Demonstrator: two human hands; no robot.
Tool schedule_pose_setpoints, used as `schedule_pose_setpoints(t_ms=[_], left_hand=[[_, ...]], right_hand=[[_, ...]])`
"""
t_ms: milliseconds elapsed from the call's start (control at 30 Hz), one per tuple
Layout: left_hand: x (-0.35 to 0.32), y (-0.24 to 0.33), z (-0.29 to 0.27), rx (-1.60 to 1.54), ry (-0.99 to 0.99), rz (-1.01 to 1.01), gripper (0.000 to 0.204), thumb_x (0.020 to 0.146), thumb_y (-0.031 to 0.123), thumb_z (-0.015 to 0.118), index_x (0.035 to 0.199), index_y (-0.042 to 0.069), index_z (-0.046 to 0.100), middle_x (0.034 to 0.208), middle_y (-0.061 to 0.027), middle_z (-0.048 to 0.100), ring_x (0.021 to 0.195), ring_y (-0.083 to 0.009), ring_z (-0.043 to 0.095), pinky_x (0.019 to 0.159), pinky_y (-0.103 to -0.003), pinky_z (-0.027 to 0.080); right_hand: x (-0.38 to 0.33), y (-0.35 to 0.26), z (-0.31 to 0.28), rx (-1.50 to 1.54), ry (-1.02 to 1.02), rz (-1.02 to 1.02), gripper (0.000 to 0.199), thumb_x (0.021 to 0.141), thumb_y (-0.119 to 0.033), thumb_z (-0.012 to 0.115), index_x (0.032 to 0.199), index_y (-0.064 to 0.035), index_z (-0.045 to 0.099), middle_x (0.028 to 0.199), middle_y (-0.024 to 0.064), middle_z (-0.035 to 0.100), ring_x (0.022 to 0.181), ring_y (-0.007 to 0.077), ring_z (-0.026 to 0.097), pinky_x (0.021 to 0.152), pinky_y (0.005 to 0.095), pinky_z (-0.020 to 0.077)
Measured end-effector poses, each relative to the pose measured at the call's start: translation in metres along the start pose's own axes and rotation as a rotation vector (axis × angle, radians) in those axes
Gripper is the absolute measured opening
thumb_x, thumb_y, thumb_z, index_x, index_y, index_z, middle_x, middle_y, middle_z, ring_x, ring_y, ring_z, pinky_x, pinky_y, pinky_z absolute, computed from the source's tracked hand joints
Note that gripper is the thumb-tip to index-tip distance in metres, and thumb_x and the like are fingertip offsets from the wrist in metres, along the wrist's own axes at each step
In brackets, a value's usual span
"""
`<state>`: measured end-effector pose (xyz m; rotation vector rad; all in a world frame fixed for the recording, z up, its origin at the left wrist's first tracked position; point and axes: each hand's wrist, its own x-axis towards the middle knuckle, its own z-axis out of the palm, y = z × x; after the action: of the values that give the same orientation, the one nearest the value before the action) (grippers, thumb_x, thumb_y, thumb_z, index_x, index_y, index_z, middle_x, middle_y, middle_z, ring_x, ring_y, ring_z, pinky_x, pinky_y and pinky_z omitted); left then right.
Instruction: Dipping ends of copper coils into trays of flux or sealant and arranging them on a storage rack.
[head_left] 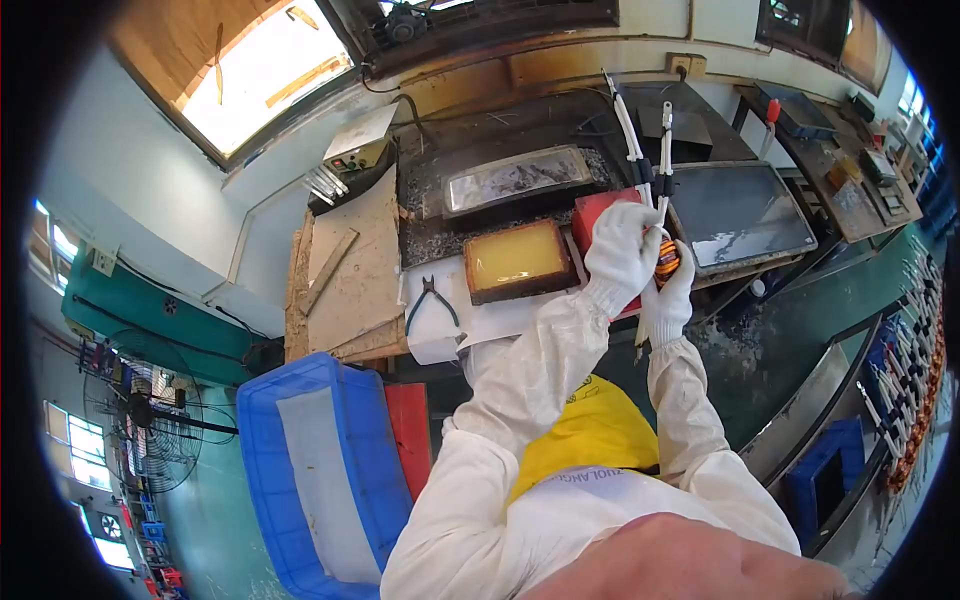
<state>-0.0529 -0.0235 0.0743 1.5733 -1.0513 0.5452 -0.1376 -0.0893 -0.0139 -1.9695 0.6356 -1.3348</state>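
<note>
Both of my hands wear white gloves and meet over the workbench. My left hand (620, 250) and my right hand (672, 290) together grip a small orange wound coil (666, 262). Two long white-sleeved leads (648, 140) with black sections rise from the coil toward the back wall. Just under my hands lies a red block (592, 212). To its left sits a tray of yellow liquid (518, 258).
A long metal trough (515, 178) lies behind the yellow tray and a dark flat pan (745, 212) stands to the right. Cutting pliers (432, 300) rest on white paper. A blue crate (320, 470) stands at lower left. Several wound coils (915, 400) hang at right.
</note>
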Motion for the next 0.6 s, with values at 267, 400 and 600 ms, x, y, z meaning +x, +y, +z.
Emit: schedule_pose_setpoints(t_ms=[267, 400, 600], left_hand=[[-0.076, -0.021, -0.008, -0.393, -0.154, -0.587, 0.021, 0.094, 0.009, 0.064, 0.113, 0.001, 0.061, 0.105, -0.007, 0.067, 0.094, -0.0149, 0.064, 0.087, -0.03, 0.051], [-0.103, -0.013, -0.036, -0.899, -0.324, -0.906, 0.024, 0.098, 0.012, 0.059, 0.121, 0.003, 0.059, 0.111, -0.0051, 0.066, 0.104, -0.0126, 0.061, 0.096, -0.029, 0.048], [-0.162, -0.012, -0.072, -1.704, -0.379, -1.209, 0.033, 0.102, 0.023, 0.056, 0.13, 0.005, 0.056, 0.13, -0.0154, 0.062, 0.124, -0.0302, 0.059, 0.11, -0.046, 0.043]], right_hand=[[0.0, -0.012, -0.003, -0.017, -0.013, 0.042, 0.066, 0.084, -0.015, 0.079, 0.14, -0.0051, 0.044, 0.126, 0.0173, 0.059, 0.11, 0.0312, 0.064, 0.094, 0.0369, 0.0504], [0.001, -0.009, -0.004, -0.006, -0.019, 0.074, 0.068, 0.084, -0.017, 0.08, 0.141, -0.0052, 0.044, 0.128, 0.017, 0.059, 0.111, 0.0301, 0.063, 0.095, 0.0366, 0.0495], [0.002, -0.018, -0.002, 0.072, -0.051, 0.155, 0.066, 0.085, -0.013, 0.079, 0.139, -0.0026, 0.043, 0.132, 0.0162, 0.054, 0.117, 0.0258, 0.057, 0.103, 0.0355, 0.0444]])
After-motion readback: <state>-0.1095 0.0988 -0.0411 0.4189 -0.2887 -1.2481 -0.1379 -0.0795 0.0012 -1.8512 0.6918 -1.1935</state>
